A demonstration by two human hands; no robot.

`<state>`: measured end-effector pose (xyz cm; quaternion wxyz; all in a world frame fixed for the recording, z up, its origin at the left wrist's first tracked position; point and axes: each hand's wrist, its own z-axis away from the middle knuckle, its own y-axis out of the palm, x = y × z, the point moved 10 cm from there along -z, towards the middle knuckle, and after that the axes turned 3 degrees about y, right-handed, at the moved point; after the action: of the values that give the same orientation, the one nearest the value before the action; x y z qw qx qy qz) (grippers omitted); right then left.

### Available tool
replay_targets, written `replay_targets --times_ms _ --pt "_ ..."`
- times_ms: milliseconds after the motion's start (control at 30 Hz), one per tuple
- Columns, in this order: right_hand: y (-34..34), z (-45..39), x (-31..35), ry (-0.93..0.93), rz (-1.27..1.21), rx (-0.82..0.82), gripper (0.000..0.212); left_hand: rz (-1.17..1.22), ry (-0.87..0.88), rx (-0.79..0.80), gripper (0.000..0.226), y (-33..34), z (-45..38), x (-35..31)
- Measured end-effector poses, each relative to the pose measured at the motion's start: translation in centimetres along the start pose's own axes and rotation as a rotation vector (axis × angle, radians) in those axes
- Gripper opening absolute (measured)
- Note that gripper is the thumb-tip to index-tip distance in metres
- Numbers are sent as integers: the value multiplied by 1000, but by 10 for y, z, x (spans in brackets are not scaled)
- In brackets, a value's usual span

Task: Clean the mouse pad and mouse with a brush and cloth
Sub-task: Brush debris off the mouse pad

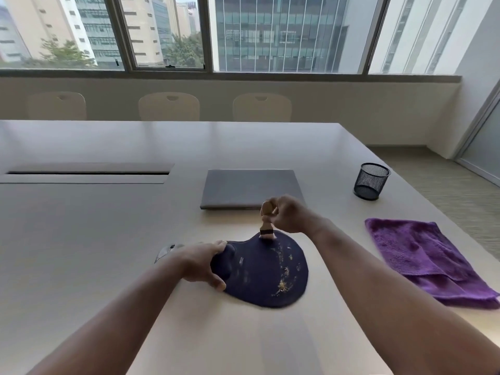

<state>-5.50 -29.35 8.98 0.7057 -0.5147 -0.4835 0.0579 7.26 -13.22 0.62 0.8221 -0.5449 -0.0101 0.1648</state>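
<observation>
A dark blue mouse pad [270, 272] with a raised wrist rest lies on the table, speckled with yellowish crumbs. My left hand [203, 262] grips its left edge at the wrist rest. My right hand [290, 215] holds a small wooden-handled brush [266, 226] upright, bristles touching the pad's far edge. A grey mouse [166, 251] sits just left of the pad, mostly hidden behind my left hand. A purple cloth [427, 261] lies spread out to the right.
A closed grey laptop [250, 188] lies behind the pad. A black mesh pen cup [371, 181] stands at the right near the table [81, 239] edge. A cable hatch [86, 173] sits at left. Chairs line the far side.
</observation>
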Motion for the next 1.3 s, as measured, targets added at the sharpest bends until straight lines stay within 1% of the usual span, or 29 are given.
replay_targets --times_ms 67,233,400,467,533,567,600,667,733,833,900,967,1033,1100,1233,1300 --pt "0 1 1 9 25 24 8 0 25 -16 111 -3 0 -7" --pt "-7 8 2 20 -21 -70 7 -31 7 -54 91 -9 3 -17" --pt "-6 13 0 106 63 59 22 -34 32 -26 80 -9 -2 -24" --pt "-13 17 2 107 72 11 24 -53 42 -21 75 -9 -3 -27" --pt "-17 23 3 95 82 -69 12 -65 47 -17 72 -8 -3 -30" --pt "-15 25 2 97 82 -81 8 -66 47 -16 71 -8 -3 -31" --pt "-13 27 1 105 82 -66 9 -66 47 -14 71 -7 -2 -31" --pt "-9 27 0 128 97 6 20 -62 43 -12 75 -7 -1 -30" --pt "-12 26 1 136 113 38 28 -46 44 -17 80 -8 0 -29" --pt "-21 26 1 118 108 -49 28 -26 48 -9 90 -6 -2 -26" --pt "-21 26 -2 116 98 -96 28 -17 49 -6 92 -4 -3 -24" --pt "-18 26 -6 129 127 -83 27 -10 50 1 94 -3 -3 -23" --pt "-17 24 -8 158 164 -12 26 -13 47 2 95 -4 -3 -23" --pt "-19 20 -6 173 152 31 25 -33 41 13 92 -5 -3 -26" --pt "-28 17 0 121 127 -74 32 -88 58 24 72 -9 -5 -35" --pt "-22 15 -4 128 128 -39 31 -137 62 18 65 -13 -6 -39"
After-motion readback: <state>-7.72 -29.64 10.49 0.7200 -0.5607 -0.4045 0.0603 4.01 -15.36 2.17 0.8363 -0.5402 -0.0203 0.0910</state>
